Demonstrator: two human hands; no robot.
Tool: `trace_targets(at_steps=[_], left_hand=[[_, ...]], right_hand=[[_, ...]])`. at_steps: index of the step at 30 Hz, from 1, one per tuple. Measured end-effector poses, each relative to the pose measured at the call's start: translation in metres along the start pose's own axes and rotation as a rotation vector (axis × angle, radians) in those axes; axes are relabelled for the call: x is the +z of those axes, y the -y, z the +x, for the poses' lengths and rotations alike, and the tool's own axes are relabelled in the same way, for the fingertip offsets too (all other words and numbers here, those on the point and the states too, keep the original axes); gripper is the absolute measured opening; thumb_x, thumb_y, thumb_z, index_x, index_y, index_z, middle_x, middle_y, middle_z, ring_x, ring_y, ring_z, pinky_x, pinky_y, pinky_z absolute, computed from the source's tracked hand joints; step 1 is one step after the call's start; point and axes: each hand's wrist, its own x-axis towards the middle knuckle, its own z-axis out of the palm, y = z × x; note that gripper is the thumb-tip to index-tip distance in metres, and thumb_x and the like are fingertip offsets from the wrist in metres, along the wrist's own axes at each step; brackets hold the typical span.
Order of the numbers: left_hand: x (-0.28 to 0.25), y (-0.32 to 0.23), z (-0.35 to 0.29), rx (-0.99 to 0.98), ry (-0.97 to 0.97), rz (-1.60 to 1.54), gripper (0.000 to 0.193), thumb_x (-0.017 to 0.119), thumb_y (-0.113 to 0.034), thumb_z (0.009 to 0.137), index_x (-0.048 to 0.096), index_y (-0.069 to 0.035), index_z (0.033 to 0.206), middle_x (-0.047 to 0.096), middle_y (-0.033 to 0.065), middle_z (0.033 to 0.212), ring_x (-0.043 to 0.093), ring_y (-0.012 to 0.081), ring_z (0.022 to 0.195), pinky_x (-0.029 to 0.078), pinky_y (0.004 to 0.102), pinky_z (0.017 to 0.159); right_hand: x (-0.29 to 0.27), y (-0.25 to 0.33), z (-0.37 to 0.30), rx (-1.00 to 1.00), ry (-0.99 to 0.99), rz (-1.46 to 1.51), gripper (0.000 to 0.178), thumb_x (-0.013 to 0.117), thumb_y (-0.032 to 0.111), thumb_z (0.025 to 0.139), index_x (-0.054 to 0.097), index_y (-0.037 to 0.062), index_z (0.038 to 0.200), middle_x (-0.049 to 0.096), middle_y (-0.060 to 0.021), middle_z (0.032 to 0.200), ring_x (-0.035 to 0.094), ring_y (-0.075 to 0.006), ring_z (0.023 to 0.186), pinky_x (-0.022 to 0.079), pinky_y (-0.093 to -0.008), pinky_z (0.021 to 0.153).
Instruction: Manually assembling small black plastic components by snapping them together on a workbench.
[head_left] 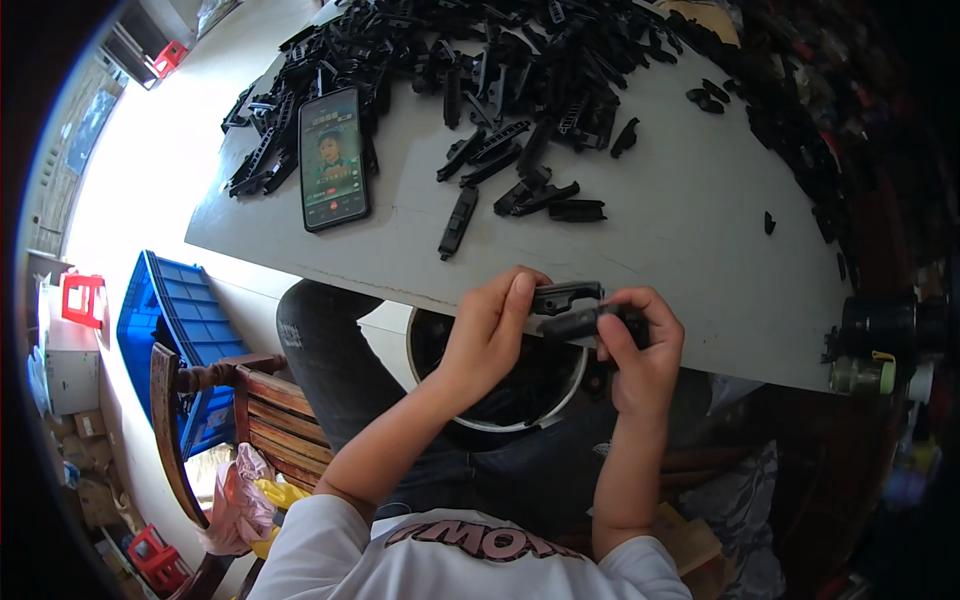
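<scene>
At the table's near edge, my left hand (492,325) is closed round one end of a black plastic part (568,296), long and hollowed along one side. My right hand (645,350) pinches a second dark piece (572,326), somewhat blurred, just below the first. Whether the two pieces touch I cannot tell. Beneath both hands, between my legs, is a round pot (545,415) with a pale rim and dark contents. Beyond the hands, a single black part (459,223) lies on the table, and several similar ones (540,195) lie right of it.
A large heap of black plastic parts (480,60) covers the back of the grey table (400,250). A lit phone (333,160) leans at the heap's left. Left of me stand a blue crate (165,320) and a wooden chair (280,420). A small jar (865,376) stands at the right.
</scene>
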Motion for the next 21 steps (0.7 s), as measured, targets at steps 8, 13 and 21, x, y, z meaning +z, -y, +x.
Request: trace_targets(at_steps=[8,13,21], left_hand=[[0.006,-0.008,-0.006,0.163,0.045,-0.054,0.042,0.052,-0.033,0.091,0.045,0.001,0.115,0.056,0.0099,0.077,0.051,0.0171,0.065,0.042,0.0276,0.063],[0.014,-0.011,-0.013,0.099,0.166,0.131,0.038,0.059,-0.018,0.087,0.046,0.002,0.116,0.056,0.0126,0.077,0.054,0.0188,0.064,0.044,0.0275,0.063],[0.002,-0.007,-0.018,0.120,0.287,0.071,0.032,0.056,-0.020,0.090,0.052,0.004,0.110,0.060,0.0119,0.077,0.055,0.0147,0.067,0.044,0.0265,0.062]], right_hand=[[-0.001,-0.001,-0.010,-0.071,-0.156,0.074,0.019,0.070,0.012,0.081,0.054,0.0020,0.085,0.053,-0.0005,0.068,0.047,-0.0063,0.053,0.037,-0.0185,0.049],[0.006,-0.004,-0.014,-0.187,-0.190,-0.126,0.026,0.073,0.018,0.079,0.054,0.0016,0.086,0.053,-0.0013,0.070,0.048,-0.0062,0.054,0.037,-0.0188,0.049],[0.010,0.001,-0.011,0.100,-0.035,0.204,0.030,0.074,0.016,0.075,0.057,-0.0002,0.093,0.060,-0.0073,0.082,0.051,-0.0077,0.062,0.040,-0.0183,0.052]])
